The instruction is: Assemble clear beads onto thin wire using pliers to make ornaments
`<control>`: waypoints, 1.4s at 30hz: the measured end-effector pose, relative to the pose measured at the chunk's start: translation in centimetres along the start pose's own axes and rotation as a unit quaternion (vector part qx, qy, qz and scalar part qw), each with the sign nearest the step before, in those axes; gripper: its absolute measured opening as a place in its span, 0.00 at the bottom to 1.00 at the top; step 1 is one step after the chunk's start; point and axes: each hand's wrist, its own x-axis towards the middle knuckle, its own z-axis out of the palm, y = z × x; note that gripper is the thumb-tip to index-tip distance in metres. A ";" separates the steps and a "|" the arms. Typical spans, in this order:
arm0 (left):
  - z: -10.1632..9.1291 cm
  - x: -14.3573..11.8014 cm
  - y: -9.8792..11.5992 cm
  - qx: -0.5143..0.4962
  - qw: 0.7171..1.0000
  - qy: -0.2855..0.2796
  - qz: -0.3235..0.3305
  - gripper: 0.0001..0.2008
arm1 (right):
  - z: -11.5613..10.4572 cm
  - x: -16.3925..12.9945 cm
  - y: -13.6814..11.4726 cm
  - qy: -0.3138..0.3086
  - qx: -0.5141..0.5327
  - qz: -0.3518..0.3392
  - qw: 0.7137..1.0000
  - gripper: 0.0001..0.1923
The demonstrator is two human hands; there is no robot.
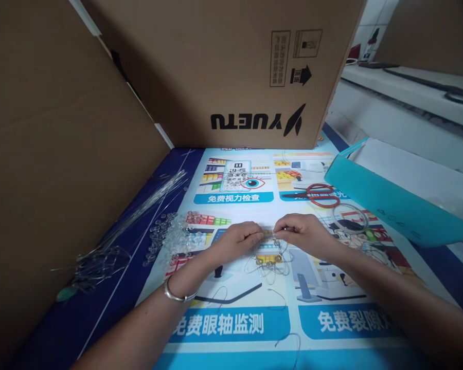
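My left hand [237,240] and my right hand [303,232] meet at the middle of a printed poster [254,318] on the table. Both pinch a thin clear thread [269,232] between thumb and fingers. From it hangs a loose tangle of thread with a few small beads [269,263] lying on the poster just below my fingers. A silver bangle [175,293] sits on my left wrist.
A pile of clear beads [173,237] lies left of my left hand. Cut clear threads [139,216] fan out at far left. Red-handled scissors [318,195] and a clear ring [351,216] lie at right. A teal box lid [386,205] and cardboard boxes [231,72] stand around.
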 end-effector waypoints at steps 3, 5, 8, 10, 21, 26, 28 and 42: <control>-0.1 0.0 0.0 -0.001 1.000 0.001 0.000 0.14 | 0.4 0.0 0.2 0.009 0.001 -0.021 1.000 0.06; -0.1 0.0 0.0 -0.003 1.000 0.002 0.001 0.14 | 0.7 0.1 0.5 0.006 0.014 -0.045 0.999 0.09; -0.2 0.0 0.0 -0.009 1.000 0.002 0.004 0.15 | 0.9 0.1 1.0 -0.017 0.034 -0.065 0.997 0.11; -0.1 0.0 0.0 -0.015 1.000 0.003 0.006 0.15 | 0.9 0.1 1.2 -0.033 0.039 -0.060 0.997 0.12; -0.2 0.0 0.0 -0.024 1.000 0.007 0.000 0.14 | 0.6 0.2 0.9 -0.046 0.032 -0.083 0.995 0.10; -0.2 0.0 0.0 -0.027 1.000 0.008 -0.004 0.14 | 0.7 0.2 0.7 -0.049 0.039 -0.055 0.997 0.10; -0.2 0.0 0.0 -0.029 1.000 0.007 -0.006 0.14 | 0.7 0.1 0.7 -0.048 0.040 -0.046 0.997 0.10; 0.0 0.1 -0.3 -0.022 1.000 0.020 -0.001 0.14 | 2.4 -0.1 1.7 0.028 -0.036 -0.191 0.980 0.09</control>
